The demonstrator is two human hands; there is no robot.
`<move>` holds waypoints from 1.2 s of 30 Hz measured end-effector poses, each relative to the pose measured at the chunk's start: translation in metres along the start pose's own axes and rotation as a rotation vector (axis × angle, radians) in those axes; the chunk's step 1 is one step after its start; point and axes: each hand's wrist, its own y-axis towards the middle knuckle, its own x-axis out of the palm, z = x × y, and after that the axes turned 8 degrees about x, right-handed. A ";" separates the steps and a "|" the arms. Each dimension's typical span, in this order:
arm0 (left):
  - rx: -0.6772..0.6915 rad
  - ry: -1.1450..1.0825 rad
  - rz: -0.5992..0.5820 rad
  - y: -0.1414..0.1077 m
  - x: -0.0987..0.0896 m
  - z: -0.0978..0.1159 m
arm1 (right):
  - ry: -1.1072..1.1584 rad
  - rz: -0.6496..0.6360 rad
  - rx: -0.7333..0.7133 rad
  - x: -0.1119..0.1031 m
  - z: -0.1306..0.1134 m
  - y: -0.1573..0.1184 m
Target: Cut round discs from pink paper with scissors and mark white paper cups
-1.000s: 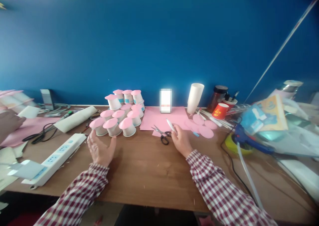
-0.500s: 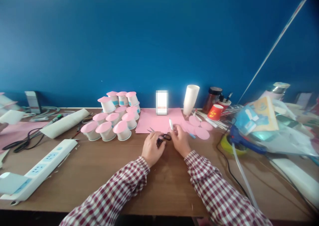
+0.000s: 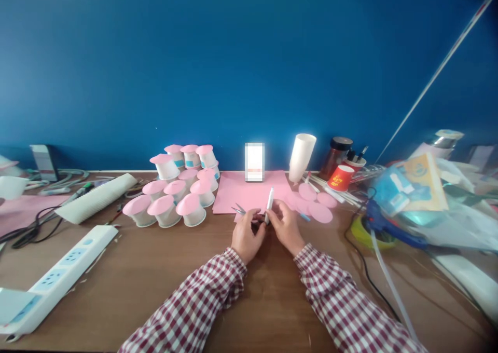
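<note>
I viewed the work by remote feed: the bench (image 3: 268, 296) ran below a blue wall, its near strip bare between the sleeves, which I judged left the forearms room to rest. The pink-topped cups (image 3: 176, 187) stood in close rows to the left, probably grouped there to stay out of the hands' way. The pink sheet (image 3: 237, 192) lay flat beyond the hands, within easy reach. Left hand (image 3: 248, 239) and right hand (image 3: 287, 228) were drawn close together at its near edge, neither of them released. The stack of white cups (image 3: 302, 157) leaned by the wall, and the pink discs (image 3: 320, 212) overlapped just beyond the right hand, presumably kept close for picking up. The scissors (image 3: 239, 209) lay at the left hand, which was curled around the dark handles; the blades projected from its far side, pointing left. How firm that grip was, I could not tell. The white pen (image 3: 270, 198) was pinched by the right hand, thumb against fingers, near-upright in the gap between both hands, perhaps to keep it clear of the scissors; its lower end sat just beside the left fingertips, contact unconfirmed.
</note>
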 end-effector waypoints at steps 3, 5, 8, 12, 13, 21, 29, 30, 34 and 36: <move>-0.010 -0.055 -0.039 0.002 -0.001 0.003 | 0.011 -0.049 0.011 0.002 -0.001 -0.002; -0.021 -0.086 -0.050 0.002 -0.002 0.002 | -0.017 -0.068 0.012 0.002 -0.002 -0.003; -0.050 -0.107 -0.014 0.004 -0.003 -0.003 | -0.102 -0.031 -0.003 -0.001 -0.003 -0.001; -0.109 -0.140 0.012 0.007 -0.005 -0.014 | -0.229 0.056 -0.021 -0.006 0.001 0.006; -0.122 -0.150 0.013 0.008 -0.006 -0.015 | -0.257 0.069 -0.022 -0.008 0.002 0.008; -0.107 -0.151 -0.015 0.008 -0.003 -0.018 | -0.667 0.212 0.055 -0.035 0.015 0.023; -0.111 -0.167 -0.023 0.009 -0.002 -0.019 | -1.032 0.233 0.032 -0.070 0.025 0.033; -0.117 -0.162 -0.020 0.009 -0.002 -0.019 | -1.049 0.201 0.033 -0.071 0.025 0.033; -0.145 -0.156 -0.004 0.011 -0.004 -0.018 | -1.179 0.150 0.116 -0.075 0.022 0.032; -0.146 -0.153 0.003 0.011 -0.005 -0.019 | -1.230 0.178 0.163 -0.078 0.020 0.031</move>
